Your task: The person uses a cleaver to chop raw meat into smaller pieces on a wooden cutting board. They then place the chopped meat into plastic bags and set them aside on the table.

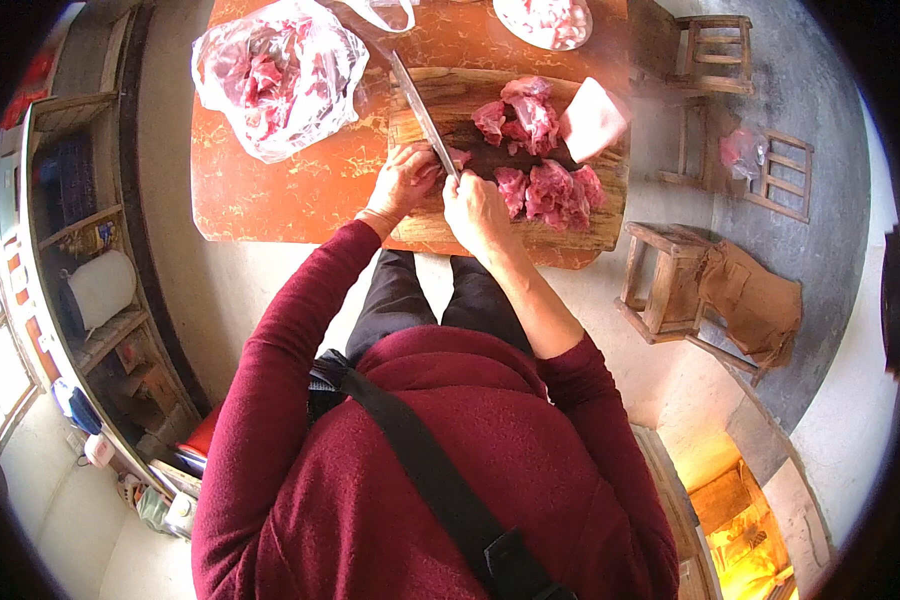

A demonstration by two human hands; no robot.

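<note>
My right hand [477, 215] is closed round the handle of a long kitchen knife [418, 100], whose blade points away and to the left over the wooden cutting board [440, 235]. Just left of the blade, my left hand [403, 182] is closed with bent fingers on a piece of raw meat [458, 157], mostly hidden by hand and blade. Right of the knife lie two heaps of raw red meat, a farther heap [532, 115] and a nearer heap [552, 193]. Beside the farther heap sits a pale slab of fatty meat [595, 120].
On the reddish table [270, 200], a clear plastic bag [315, 75] of meat stands at the left. A white bowl [545, 40] with pinkish pieces is at the far edge. Wooden stools [660, 290] stand to the right, a shelf unit [100, 280] to the left.
</note>
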